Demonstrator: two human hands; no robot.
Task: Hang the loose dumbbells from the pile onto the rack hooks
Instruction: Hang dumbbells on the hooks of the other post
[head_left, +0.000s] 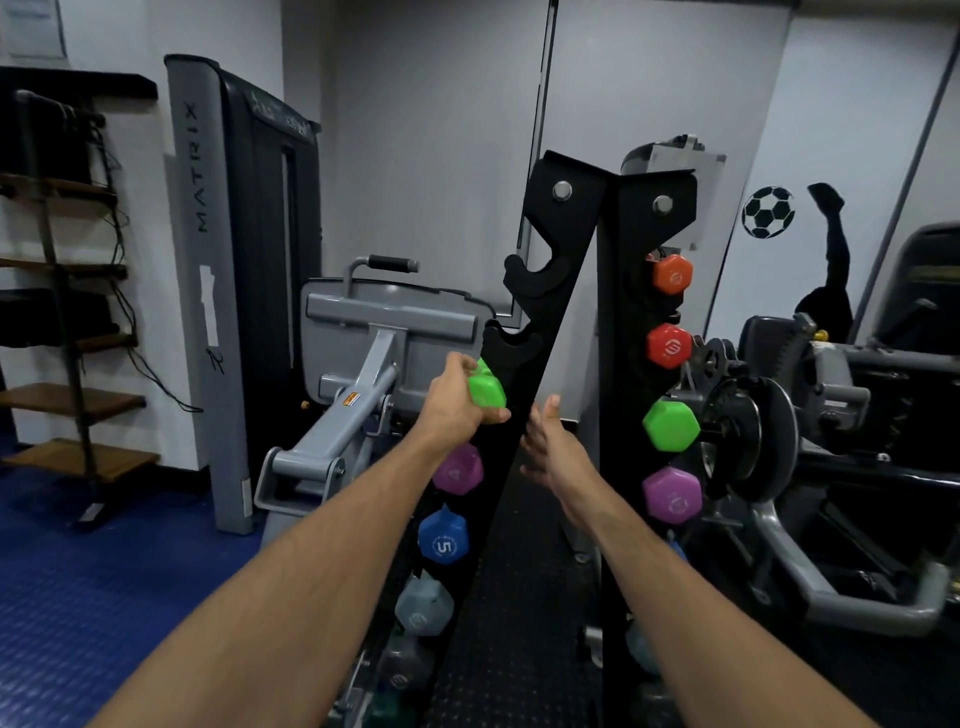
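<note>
A black A-frame dumbbell rack (558, 312) stands in front of me. My left hand (454, 402) grips a green dumbbell (487, 388) at the rack's left upright, just below two empty hooks (524, 273). Beneath it hang a purple dumbbell (460, 470), a blue dumbbell (444, 540) and a grey dumbbell (423, 605). My right hand (553, 449) hovers with straight fingers between the uprights, holding nothing. The right upright carries an orange dumbbell (672, 274), a red dumbbell (669, 346), a second green dumbbell (670, 425) and a second purple dumbbell (672, 493). No pile is in view.
A grey Matrix weight machine (228, 291) stands left of the rack, its padded arm (363, 374) reaching toward the rack. A black plate-loaded machine (779, 426) crowds the right side. Wooden shelves (67, 322) line the far left wall. Blue floor mat (104, 597) lies at lower left.
</note>
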